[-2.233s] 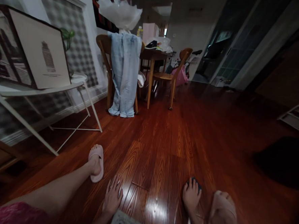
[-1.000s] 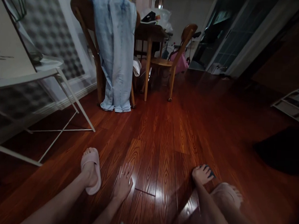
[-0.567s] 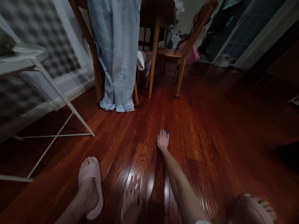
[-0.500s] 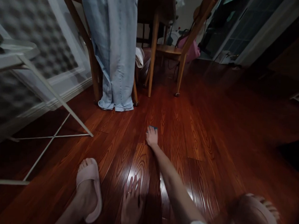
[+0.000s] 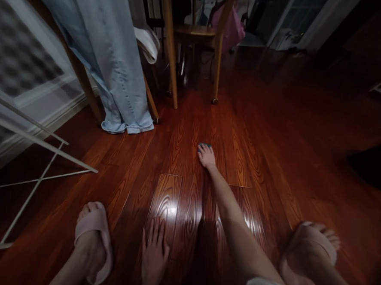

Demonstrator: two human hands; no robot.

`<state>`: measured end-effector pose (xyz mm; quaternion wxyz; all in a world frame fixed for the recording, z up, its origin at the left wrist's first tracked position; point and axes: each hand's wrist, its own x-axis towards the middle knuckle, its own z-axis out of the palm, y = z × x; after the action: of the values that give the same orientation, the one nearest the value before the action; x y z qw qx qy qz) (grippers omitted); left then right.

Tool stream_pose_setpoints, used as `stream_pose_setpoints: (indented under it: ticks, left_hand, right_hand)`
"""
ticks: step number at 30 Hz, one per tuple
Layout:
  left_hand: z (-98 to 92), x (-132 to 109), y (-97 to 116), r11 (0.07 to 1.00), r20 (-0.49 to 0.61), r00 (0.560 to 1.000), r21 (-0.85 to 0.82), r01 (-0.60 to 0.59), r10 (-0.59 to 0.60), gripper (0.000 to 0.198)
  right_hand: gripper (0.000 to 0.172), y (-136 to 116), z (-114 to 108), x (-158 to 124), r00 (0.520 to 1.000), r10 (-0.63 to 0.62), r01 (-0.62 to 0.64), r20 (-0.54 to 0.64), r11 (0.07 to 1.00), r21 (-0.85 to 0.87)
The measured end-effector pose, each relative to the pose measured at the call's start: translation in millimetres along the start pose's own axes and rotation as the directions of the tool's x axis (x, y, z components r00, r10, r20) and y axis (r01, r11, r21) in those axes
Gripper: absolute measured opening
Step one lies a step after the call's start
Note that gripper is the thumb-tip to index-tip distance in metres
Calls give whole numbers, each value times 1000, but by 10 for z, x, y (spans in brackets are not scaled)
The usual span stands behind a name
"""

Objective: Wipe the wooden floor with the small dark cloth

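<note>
My right hand (image 5: 207, 156) is stretched far forward, pressing a small blue-green cloth (image 5: 210, 145) against the glossy wooden floor (image 5: 183, 150). Only a narrow edge of the cloth shows past the fingers; most of it is under the hand. Nearer to me, my left hand (image 5: 154, 253) lies flat on the boards with its fingers spread and a ring on one finger. It holds nothing. My feet, in a pink left slipper (image 5: 106, 245) and a pink right slipper (image 5: 294, 263), stand wide on either side of the hands.
Light blue jeans (image 5: 117, 69) hang down to the floor at the left, over a wooden chair. Behind them stand a wooden chair (image 5: 217, 71) and a pink bag (image 5: 229, 29). A white folding metal frame (image 5: 48, 146) is at the left. A dark object (image 5: 376, 164) lies at the right.
My right hand has slid forward and to the right over the floor with the cloth. My left hand stays flat on the floor. The view has tilted down and turned slightly right.
</note>
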<state>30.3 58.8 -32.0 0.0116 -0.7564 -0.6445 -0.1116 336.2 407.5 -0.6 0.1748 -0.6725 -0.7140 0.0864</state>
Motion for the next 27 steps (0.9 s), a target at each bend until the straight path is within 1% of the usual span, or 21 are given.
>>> stream_pose_setpoints:
  ticks: [1, 3, 5, 6, 7, 9, 11, 12, 14, 15, 17, 18, 19, 21, 22, 23, 25, 26, 27]
  left_hand:
    - [6, -2, -3, 1000, -3, 1000, 7, -8, 8, 78]
    - [9, -1, -16, 999, -10, 1000, 22, -26, 26, 77]
    - [-4, 4, -31, 999, -24, 999, 27, -39, 40, 76]
    - [-15, 8, -36, 999, -25, 999, 22, -46, 46, 75]
    - [-26, 11, -37, 999, -23, 999, 16, -48, 49, 75]
    - [-46, 18, -31, 999, -15, 999, 9, -45, 45, 74]
    - [-57, 24, -13, 999, -22, 999, 18, -37, 37, 74]
    - [-60, 26, -1, 999, -28, 999, 24, -33, 34, 74]
    - [-66, 32, 24, 999, -42, 999, 29, -28, 29, 73]
    - [-70, 36, 36, 999, -47, 999, 28, -24, 25, 73]
    - [-84, 44, 55, 1000, -57, 998, 25, -17, 19, 72]
    - [-93, 49, 62, 1000, -58, 998, 24, -17, 18, 72]
    - [-102, 54, 66, 1000, -56, 998, 25, -17, 19, 71]
    - [-117, 63, 69, 999, -44, 999, 30, -13, 14, 69]
    - [-121, 68, 69, 999, -38, 999, 35, -8, 9, 68]
    - [-122, 72, 68, 999, -33, 999, 41, 0, 2, 67]
    - [-116, 80, 63, 999, -34, 999, 50, 13, -11, 66]
    - [-111, 85, 60, 998, -35, 999, 54, 14, -13, 65]
    - [-107, 89, 58, 998, -35, 999, 58, 14, -12, 65]
  right_hand:
    - [55, 325, -146, -114, 997, 71, -71, -32, 997, -3]
    - [60, 919, -428, -420, 972, 213, -214, -99, 977, -1]
    - [60, 1398, -677, -785, 925, 343, -346, -166, 938, 11]
    - [59, 1582, -782, -970, 895, 401, -405, -195, 914, 21]
    - [58, 1727, -871, -1146, 865, 451, -456, -221, 889, 31]
    - [58, 1897, -994, -1442, 810, 528, -535, -256, 844, 49]
    - [59, 1921, -1043, -1642, 772, 574, -583, -271, 811, 58]
    - [60, 1886, -1043, -1703, 764, 585, -594, -272, 802, 57]
    - [62, 1735, -1005, -1765, 771, 582, -592, -258, 804, 44]
    - [63, 1620, -969, -1772, 788, 566, -577, -241, 816, 32]
    - [63, 1300, -862, -1756, 845, 501, -510, -186, 860, 0]
    - [62, 1091, -787, -1740, 880, 452, -459, -149, 888, -16]
    - [61, 846, -695, -1722, 915, 390, -395, -107, 918, -30]
    - [57, 255, -462, -1693, 972, 235, -236, -21, 971, -40]
    - [56, -81, -329, -1685, 989, 145, -145, 19, 989, -36]
    - [54, -429, -192, -1685, 997, 54, -52, 54, 998, -25]
    - [52, -1098, 58, -1699, 986, -128, 128, 108, 992, 12]
    - [51, -1383, 157, -1709, 970, -208, 205, 124, 978, 34]
    - [50, -1610, 231, -1716, 950, -282, 277, 131, 959, 56]
